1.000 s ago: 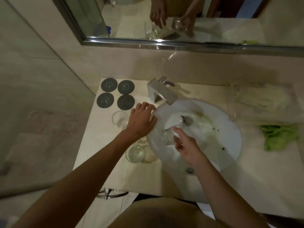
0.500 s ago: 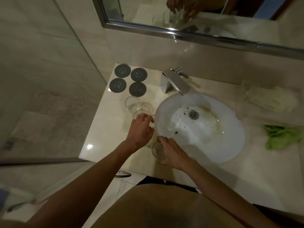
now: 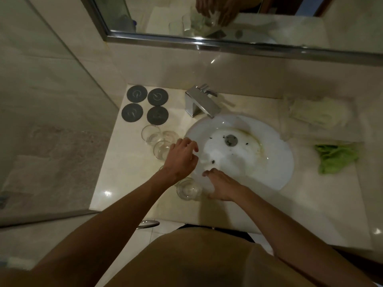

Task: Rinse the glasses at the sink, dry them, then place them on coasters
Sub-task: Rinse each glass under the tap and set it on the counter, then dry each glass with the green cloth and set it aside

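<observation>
Several clear glasses stand on the counter left of the white sink (image 3: 275,162): one (image 3: 150,135) nearest the coasters, a second (image 3: 170,135) beside it, a third (image 3: 161,150) just left of my left hand. Another glass (image 3: 188,191) stands upright at the sink's front-left rim. My right hand (image 3: 222,186) lies just right of that glass with its fingers stretched out, holding nothing. My left hand (image 3: 180,160) hovers over the sink's left rim, fingers loosely spread and empty. Several dark round coasters (image 3: 157,115) lie bare at the back left corner.
A chrome faucet (image 3: 202,103) stands behind the basin, with no water visible. A green cloth (image 3: 336,158) lies crumpled right of the sink, a pale folded towel (image 3: 317,114) behind it. A glass partition (image 3: 51,100) borders the counter's left side. A mirror (image 3: 248,19) hangs above.
My right hand carried a glass from the basin to the counter at the sink's front-left rim and let go of it. My left hand shifted from the glasses toward the sink rim.
</observation>
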### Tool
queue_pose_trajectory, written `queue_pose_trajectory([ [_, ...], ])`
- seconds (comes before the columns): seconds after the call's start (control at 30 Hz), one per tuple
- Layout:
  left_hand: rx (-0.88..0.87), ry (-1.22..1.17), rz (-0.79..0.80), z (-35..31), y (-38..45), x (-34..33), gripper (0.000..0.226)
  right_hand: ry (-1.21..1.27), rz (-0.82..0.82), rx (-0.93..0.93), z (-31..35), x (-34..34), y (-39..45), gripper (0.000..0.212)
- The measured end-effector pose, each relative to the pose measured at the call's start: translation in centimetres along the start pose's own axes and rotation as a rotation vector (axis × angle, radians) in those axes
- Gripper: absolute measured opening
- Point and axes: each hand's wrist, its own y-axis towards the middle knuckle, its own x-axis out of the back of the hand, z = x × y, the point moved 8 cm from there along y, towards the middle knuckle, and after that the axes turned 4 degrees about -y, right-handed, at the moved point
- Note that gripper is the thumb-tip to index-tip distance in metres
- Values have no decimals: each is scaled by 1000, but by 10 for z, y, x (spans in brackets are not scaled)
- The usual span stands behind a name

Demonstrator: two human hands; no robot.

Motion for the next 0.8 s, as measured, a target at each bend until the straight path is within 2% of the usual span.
queue_pose_trajectory([
  [0.07, -25, 38, 76, -17, 12, -11, 21, 2, -44, -40, -23, 14, -4, 68],
  [0.17, -101, 175, 219, -54, 32, -34, 21, -22, -130, -91, -60, 40, -14, 53],
  [0.47, -257, 367, 398, -195, 87, -123, 23, 43, -398, -358, -228, 89, -86, 38],
  [0.57, -301, 413, 462, -245, 98, -156, 27, 68, -487, -505, -299, 93, -115, 42],
  [0.67, -311, 435, 507, -279, 103, -181, 27, 90, -507, -646, -360, 92, -139, 57],
  [0.8, -264, 418, 532, -296, 107, -196, 21, 197, -397, -611, -404, 69, -146, 85],
])
